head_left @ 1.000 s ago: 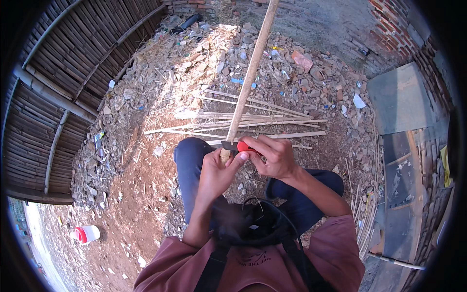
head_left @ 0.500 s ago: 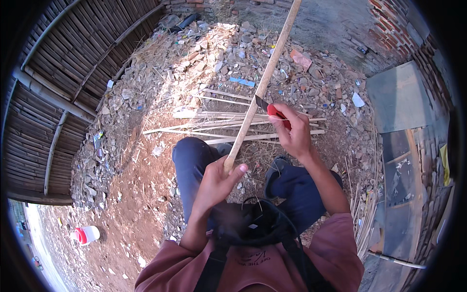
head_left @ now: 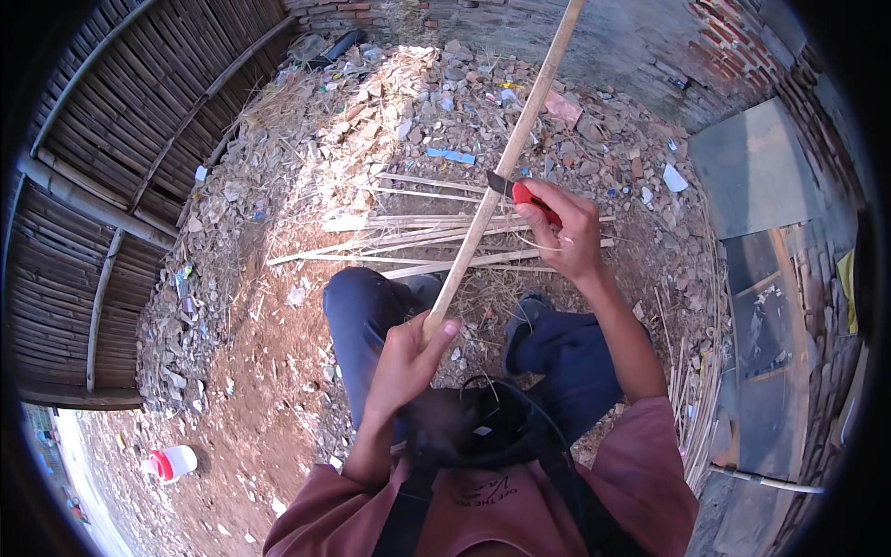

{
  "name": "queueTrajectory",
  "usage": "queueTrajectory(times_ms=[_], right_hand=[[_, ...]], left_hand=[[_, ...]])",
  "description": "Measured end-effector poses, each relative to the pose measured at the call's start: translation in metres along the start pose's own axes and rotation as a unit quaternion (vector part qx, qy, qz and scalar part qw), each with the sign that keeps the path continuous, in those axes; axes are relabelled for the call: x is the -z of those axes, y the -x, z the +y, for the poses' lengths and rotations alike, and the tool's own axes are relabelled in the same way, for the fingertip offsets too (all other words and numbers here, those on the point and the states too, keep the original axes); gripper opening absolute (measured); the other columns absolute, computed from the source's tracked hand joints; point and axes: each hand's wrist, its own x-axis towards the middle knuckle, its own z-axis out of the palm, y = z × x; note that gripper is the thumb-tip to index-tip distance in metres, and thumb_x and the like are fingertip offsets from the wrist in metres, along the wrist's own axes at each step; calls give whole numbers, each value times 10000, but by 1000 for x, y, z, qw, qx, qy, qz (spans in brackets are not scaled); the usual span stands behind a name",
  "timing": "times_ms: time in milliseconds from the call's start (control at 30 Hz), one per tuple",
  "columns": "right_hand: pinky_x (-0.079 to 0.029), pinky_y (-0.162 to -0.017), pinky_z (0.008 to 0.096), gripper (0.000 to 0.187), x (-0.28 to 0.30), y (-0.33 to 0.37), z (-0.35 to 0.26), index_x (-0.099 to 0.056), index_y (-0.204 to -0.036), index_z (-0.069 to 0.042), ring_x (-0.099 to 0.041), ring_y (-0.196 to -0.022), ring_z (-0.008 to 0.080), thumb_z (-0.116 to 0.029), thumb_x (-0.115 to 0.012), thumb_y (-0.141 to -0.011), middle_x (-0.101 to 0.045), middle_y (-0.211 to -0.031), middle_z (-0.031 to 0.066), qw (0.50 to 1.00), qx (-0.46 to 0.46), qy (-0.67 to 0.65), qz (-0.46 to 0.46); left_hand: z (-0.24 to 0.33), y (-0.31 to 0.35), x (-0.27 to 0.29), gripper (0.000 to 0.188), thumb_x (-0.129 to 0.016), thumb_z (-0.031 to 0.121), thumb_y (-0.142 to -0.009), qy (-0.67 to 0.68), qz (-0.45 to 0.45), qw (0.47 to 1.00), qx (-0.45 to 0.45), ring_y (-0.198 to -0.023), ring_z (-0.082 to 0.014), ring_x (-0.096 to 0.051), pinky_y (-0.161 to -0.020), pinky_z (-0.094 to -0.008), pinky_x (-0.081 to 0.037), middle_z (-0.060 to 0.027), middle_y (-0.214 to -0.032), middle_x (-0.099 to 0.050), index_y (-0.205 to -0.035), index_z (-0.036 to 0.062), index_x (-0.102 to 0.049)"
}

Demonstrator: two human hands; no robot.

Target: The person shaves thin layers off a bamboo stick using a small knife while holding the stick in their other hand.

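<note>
The right hand [head_left: 573, 234], closed on a red knife [head_left: 536, 202], has moved away from the left hand [head_left: 406, 360], so the blade now lies across the stick [head_left: 473, 238] farther up. The left grips the stick's near end, slanting above the ground [head_left: 251, 390].

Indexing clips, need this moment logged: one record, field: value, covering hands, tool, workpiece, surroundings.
left hand: closed around the near end of the stick
right hand: grips the knife by its red handle
knife: dark blade across the stick; exact contact unclear
stick: long, pale, slanting up and right, far end out of frame
strips: pale, loosely piled on the ground
jug: pale, red top, lower left
</note>
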Motion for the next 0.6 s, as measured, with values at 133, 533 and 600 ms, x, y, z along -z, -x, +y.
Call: queueTrajectory(times_ms=[133,533,600], right_hand=[[-551,-695,315,328,30,-19,37,-739,-1234,11,-748,-791,197,-255,-711,-1044,-791,-966,137,988,-132,29,68],[-537,-724,364,303,36,6,81,-675,-1210,-63,-725,-781,245,-330,-579,-1105,-725,-854,150,936,-267,212,-93],[-526,-692,365,295,20,4,47,-654,-1180,-36,-691,-730,233,-314,-595,-1102,-700,-811,126,970,-227,29,-79]], left_hand=[[-19,16,6,356,-672,323,-1090,-12,-50,999,15,-658,-21,-348,-548,-269,-291,104,-703,-424,-921,11,-633],[-30,10,23,326,-769,274,-1019,-94,48,994,13,-685,-52,-326,-566,-276,-286,76,-733,-372,-916,48,-558],[-23,3,22,342,-785,298,-1001,-96,48,994,9,-664,-73,-395,-570,-300,-346,20,-699,-454,-944,23,-588]])
